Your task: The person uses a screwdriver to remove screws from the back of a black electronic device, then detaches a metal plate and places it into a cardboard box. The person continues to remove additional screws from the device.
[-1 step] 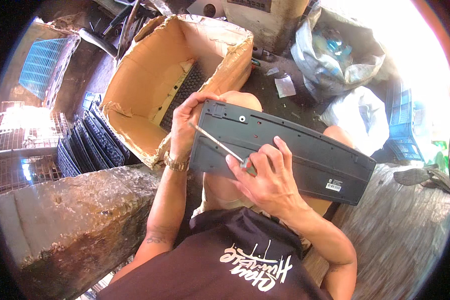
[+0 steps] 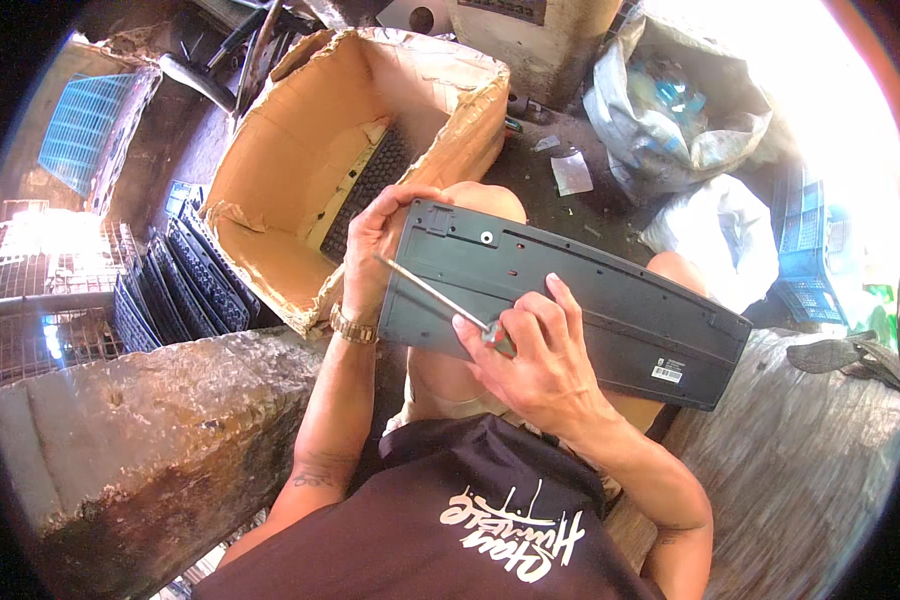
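Note:
A black computer keyboard (image 2: pixel 610 300) lies face down across my lap, tilted, its underside with a small white label up. My left hand (image 2: pixel 375 235) grips its left end, the thumb side along the edge and some fingers hidden beneath. In my right hand (image 2: pixel 540 345), over the keyboard's middle, is a screwdriver (image 2: pixel 435 293) with a long metal shaft and a red and green handle. The shaft slants up and left across the keyboard, its tip close to my left hand. Whether the tip touches anything I cannot tell.
A torn cardboard box (image 2: pixel 270 180) ahead holds another keyboard (image 2: pixel 370 175). Left of it stand several stacked black keyboard panels (image 2: pixel 185 280). A white sack (image 2: pixel 660 130), a white bag (image 2: pixel 720 240) and a blue crate (image 2: pixel 805 240) are at the right. A worn block (image 2: pixel 150 420) is at my left.
The screwdriver's tip has shifted very slightly toward me. My hands and the keyboard look almost the same.

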Demonstrator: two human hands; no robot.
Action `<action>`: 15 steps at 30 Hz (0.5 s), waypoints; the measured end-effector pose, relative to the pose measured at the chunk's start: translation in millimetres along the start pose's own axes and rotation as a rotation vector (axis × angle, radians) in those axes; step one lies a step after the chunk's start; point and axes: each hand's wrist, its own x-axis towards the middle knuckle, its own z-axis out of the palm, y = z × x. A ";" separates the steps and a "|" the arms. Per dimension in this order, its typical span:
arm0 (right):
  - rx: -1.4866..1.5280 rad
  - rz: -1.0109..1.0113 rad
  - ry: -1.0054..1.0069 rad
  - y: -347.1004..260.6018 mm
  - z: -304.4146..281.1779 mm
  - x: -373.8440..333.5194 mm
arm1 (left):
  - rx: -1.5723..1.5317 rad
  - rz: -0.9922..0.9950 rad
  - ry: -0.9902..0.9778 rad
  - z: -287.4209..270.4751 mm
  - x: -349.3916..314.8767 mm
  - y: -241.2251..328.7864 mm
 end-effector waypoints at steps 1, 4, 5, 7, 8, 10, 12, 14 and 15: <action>0.003 -0.020 -0.013 1.8 -0.7 1.9 | 0.012 0.018 0.016 -1.2 1.6 -2.3; 0.020 -0.033 0.051 0.6 -11.1 5.7 | 0.142 -0.005 0.004 -4.7 0.8 -6.4; 0.024 -0.019 0.055 -0.5 -15.9 8.2 | 0.143 -0.011 0.021 -5.2 0.5 -7.4; 0.020 0.020 0.041 -2.8 -28.5 13.5 | 0.138 -0.020 0.048 -4.2 -0.1 -9.6; 0.042 0.031 0.011 -3.9 -34.3 16.6 | 0.110 0.014 0.048 -2.8 -0.6 -10.4; 0.062 0.039 -0.035 -5.3 -44.2 21.4 | 0.065 0.017 0.043 -0.7 -0.1 -10.7; 0.047 0.039 -0.060 -5.7 -49.8 24.2 | -0.006 0.007 0.034 0.8 1.9 -8.6; 0.036 0.028 -0.072 -5.8 -49.9 24.8 | 0.077 -0.011 0.035 0.2 4.9 -2.8; 0.032 0.017 -0.061 -5.8 -47.9 24.5 | 0.133 -0.084 0.070 -0.7 5.3 1.5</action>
